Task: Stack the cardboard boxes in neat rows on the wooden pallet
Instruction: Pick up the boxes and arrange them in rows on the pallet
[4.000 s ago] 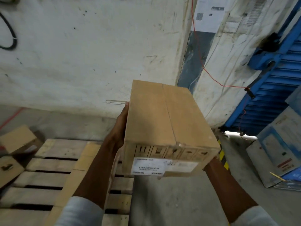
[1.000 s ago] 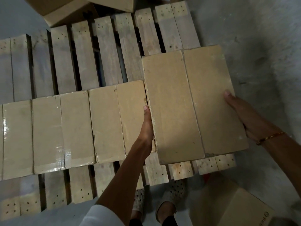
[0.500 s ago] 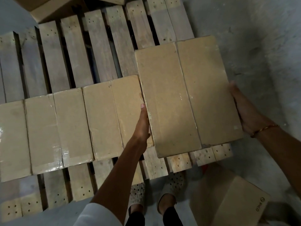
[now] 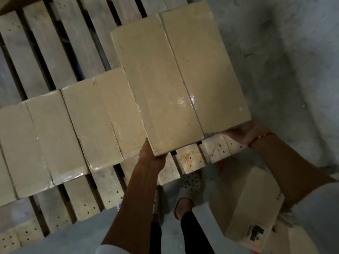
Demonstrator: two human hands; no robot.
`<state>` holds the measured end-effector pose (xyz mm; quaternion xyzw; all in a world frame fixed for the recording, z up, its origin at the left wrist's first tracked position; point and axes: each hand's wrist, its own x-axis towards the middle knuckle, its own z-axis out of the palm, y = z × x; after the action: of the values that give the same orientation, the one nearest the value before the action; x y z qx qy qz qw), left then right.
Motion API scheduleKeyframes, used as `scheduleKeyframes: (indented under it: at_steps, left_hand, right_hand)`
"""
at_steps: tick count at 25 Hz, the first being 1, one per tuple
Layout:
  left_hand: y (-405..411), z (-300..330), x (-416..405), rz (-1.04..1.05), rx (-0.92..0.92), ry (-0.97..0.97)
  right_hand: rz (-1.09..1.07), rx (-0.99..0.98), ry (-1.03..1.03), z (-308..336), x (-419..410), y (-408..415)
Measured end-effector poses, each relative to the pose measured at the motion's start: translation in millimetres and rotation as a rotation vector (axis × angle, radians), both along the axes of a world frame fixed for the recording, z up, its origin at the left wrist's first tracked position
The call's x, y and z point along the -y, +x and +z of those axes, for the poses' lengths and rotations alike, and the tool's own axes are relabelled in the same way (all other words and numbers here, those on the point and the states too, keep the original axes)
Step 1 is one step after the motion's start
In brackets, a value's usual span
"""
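Both hands have slid to the box's (image 4: 180,77) near corners: left hand (image 4: 150,158) and right hand (image 4: 244,133) clamp it at the pallet's (image 4: 55,52) 3 o'clock end, beside the row (image 4: 73,129), nearly seated.

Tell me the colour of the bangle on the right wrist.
Gold bangle, seen in the head view.

White sleeves (image 4: 113,249), black trousers (image 4: 194,233), perforated clogs (image 4: 190,184) (gold bracelet (image 4: 264,135)).

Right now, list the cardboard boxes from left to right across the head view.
Taped box → second row box → box held in both hands → loose box on the floor.
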<state>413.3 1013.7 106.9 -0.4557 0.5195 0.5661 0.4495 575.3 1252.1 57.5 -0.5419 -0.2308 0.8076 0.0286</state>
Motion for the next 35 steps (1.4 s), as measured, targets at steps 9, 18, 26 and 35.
scheduleKeyframes:
  at_steps: [9, 18, 26, 35]
  left_hand:
    - [17, -12, 20, -0.082, -0.064, 0.052]
    - [92, 3, 54, -1.670, -0.569, 0.321]
    - [183, -90, -47, -1.790, -0.874, 0.418]
    - [299, -165, -134, -1.727, -0.597, 0.432]
  right_hand:
    - [0.010, 0.113, 0.157, 34, 15, -12]
    - [0.334, 0.476, 0.730, 69, 105, 158]
    - [-0.122, 0.975, 0.778, -29, 227, 333]
    - [-0.320, 0.886, 0.562, -104, 270, 373]
